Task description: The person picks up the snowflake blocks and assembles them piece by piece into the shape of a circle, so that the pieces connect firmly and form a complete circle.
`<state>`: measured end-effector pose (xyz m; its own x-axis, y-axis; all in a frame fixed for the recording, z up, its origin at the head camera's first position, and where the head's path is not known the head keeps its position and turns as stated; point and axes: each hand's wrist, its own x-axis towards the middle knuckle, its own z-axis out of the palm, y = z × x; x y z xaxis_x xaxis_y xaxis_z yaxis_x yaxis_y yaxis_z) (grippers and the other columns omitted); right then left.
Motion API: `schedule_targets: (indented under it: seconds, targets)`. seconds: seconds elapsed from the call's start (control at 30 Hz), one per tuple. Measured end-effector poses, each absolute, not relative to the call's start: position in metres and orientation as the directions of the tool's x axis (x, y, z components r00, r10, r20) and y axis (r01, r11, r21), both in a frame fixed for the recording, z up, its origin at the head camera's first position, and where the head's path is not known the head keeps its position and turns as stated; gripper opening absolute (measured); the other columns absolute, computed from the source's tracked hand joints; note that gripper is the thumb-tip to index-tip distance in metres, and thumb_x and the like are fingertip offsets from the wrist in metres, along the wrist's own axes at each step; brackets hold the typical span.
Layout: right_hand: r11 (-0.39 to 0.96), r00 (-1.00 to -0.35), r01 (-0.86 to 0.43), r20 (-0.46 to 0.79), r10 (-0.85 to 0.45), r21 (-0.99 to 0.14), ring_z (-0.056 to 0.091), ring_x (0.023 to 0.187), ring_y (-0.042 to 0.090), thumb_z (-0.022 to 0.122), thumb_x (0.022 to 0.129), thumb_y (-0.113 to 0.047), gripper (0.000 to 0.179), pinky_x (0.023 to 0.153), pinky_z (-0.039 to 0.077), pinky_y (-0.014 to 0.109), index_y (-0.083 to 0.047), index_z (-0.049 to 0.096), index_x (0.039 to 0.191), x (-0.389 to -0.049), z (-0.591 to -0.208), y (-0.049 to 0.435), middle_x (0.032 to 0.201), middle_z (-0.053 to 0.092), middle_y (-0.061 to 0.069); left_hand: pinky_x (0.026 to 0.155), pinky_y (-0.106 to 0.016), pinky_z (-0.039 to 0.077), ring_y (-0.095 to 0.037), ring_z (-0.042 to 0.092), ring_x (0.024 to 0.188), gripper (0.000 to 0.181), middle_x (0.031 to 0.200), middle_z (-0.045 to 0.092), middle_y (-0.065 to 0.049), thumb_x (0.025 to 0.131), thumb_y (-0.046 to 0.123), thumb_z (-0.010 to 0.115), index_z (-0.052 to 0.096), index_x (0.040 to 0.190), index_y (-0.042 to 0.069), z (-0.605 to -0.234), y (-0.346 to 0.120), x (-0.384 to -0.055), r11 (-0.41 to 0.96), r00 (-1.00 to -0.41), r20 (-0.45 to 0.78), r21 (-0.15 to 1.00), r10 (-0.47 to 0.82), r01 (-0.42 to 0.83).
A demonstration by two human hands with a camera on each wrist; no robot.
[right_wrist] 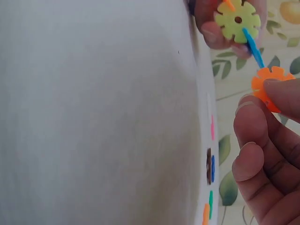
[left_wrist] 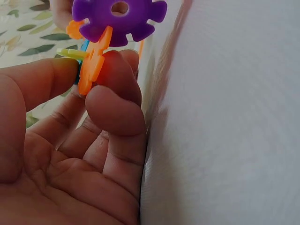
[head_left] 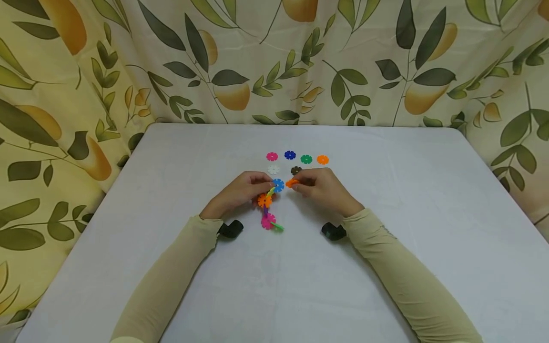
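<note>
My left hand (head_left: 242, 193) grips a chain of notched plastic discs by its upper part, thumb and fingertips around the joint. From the top, the chain runs through a blue disc (head_left: 278, 185), a yellow-green disc (right_wrist: 238, 21), an orange disc (head_left: 264, 200), a purple disc (left_wrist: 119, 21), a pink disc (head_left: 268, 221) and a green disc (head_left: 278, 227). My right hand (head_left: 323, 188) pinches a separate orange disc (right_wrist: 272, 84) between thumb and fingers. It sits right beside the blue disc's edge; whether the two touch I cannot tell.
Beyond the hands, loose discs lie on the white table (head_left: 386, 190): pink (head_left: 272, 156), dark blue (head_left: 289, 155), green (head_left: 306, 159), orange (head_left: 323, 159), white (head_left: 273, 169) and brown (head_left: 296, 170). Leaf-and-fruit patterned cloth (head_left: 279, 71) hangs behind the table and at both sides.
</note>
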<state>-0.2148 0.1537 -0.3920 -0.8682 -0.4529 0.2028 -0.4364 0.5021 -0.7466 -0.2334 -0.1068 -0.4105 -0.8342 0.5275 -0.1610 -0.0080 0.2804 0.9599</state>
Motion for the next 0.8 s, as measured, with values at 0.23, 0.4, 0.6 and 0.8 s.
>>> schedule_targets:
  seconds: [0.23,0.4,0.6,0.8]
  targets:
    - [0.515,-0.856,-0.469,0.227,-0.464,-0.717,0.068,0.085,0.025,0.077,0.095,0.004,0.01,0.08,0.059,0.035,0.003,0.081,0.104,-0.2131,-0.3908,0.1497,0.096,0.077,0.011,0.057,-0.025,0.047,-0.02,0.054,0.073,0.023,0.097,0.074,-0.009,0.11,0.022,0.063,0.072,0.118,0.003,-0.4106,-0.1054,-0.2334,0.282,-0.835,-0.165,0.959,0.525,-0.012]
    - [0.521,-0.848,-0.49,0.243,-0.472,-0.699,0.068,0.085,0.025,0.078,0.094,0.005,0.01,0.082,0.06,0.039,0.002,0.081,0.103,-0.2141,-0.3925,0.1493,0.096,0.077,0.011,0.056,-0.025,0.046,-0.02,0.054,0.072,0.023,0.098,0.074,-0.01,0.11,0.023,0.063,0.072,0.118,0.004,-0.411,-0.1049,-0.2337,0.275,-0.831,-0.168,0.961,0.53,-0.019]
    - [0.512,-0.833,-0.517,0.266,-0.484,-0.686,0.068,0.084,0.024,0.08,0.093,0.005,0.01,0.08,0.06,0.039,0.003,0.081,0.102,-0.2121,-0.3926,0.1472,0.093,0.076,0.01,0.055,-0.025,0.044,-0.02,0.053,0.07,0.021,0.095,0.073,-0.009,0.11,0.022,0.063,0.073,0.116,0.004,-0.4117,-0.105,-0.2332,0.261,-0.825,-0.157,0.965,0.543,-0.013]
    - [0.511,-0.823,-0.539,0.292,-0.487,-0.67,0.068,0.082,0.024,0.08,0.091,0.007,0.009,0.079,0.06,0.038,0.004,0.081,0.099,-0.2118,-0.3932,0.1463,0.091,0.077,0.011,0.057,-0.025,0.045,-0.019,0.053,0.07,0.02,0.09,0.071,-0.008,0.109,0.02,0.063,0.073,0.114,0.003,-0.412,-0.1031,-0.2309,0.244,-0.826,-0.142,0.97,0.546,-0.006]
